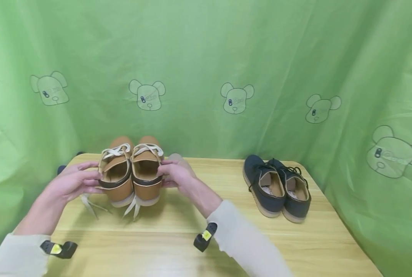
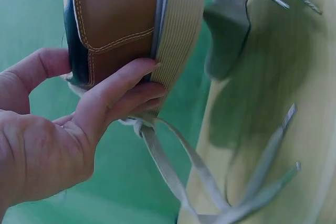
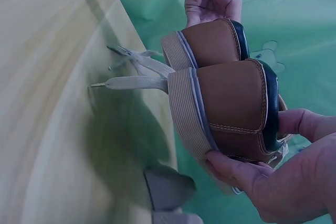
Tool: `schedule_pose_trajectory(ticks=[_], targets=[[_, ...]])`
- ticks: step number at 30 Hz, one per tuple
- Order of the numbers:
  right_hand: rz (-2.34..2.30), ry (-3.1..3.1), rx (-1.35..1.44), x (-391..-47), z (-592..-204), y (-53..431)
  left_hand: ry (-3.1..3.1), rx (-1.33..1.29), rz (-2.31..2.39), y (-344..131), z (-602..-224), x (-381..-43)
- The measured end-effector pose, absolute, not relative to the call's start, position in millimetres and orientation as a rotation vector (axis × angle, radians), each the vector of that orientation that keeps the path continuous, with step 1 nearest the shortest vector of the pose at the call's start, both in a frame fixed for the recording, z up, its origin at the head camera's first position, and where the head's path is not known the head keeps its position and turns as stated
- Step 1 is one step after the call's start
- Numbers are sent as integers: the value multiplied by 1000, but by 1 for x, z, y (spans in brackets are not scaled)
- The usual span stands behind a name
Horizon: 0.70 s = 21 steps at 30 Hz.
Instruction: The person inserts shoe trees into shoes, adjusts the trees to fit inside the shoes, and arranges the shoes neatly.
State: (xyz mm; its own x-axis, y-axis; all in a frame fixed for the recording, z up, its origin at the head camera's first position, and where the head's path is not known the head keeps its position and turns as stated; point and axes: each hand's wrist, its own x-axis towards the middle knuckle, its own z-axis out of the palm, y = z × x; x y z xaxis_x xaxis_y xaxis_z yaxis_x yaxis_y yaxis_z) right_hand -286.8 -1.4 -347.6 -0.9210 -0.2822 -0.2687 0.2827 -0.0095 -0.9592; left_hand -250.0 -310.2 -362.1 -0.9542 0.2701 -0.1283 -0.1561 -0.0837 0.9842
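Head view, tan shoes (image 1: pixel 145 190) between left fingers (image 1: pixel 91 175) and right fingers (image 1: pixel 168 169), both pinching the outer sides

The low tan leather-look shoe (image 1: pixel 119 193) in the left hand (image 1: pixel 75 181) and its matching shoe (image 1: pixel 148 192) in the right hand (image 1: pixel 179 174), both dark-collared and pale-soled, were raised side by side between the 2 hands, toes pointing away, white laces (image 3: pixel 137 83) dangling.
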Motion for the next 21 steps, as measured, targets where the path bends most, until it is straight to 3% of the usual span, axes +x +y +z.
schedule_pose_trajectory(ticks=[12, 21], targets=[[-2017, 1980, 30, -276, -336, 79, 1967, 77, 2061, -220, -336, -258], [-2013, 2047, 89, -260, -346, 133, 1951, 68, 2053, -161, -342, -259]])
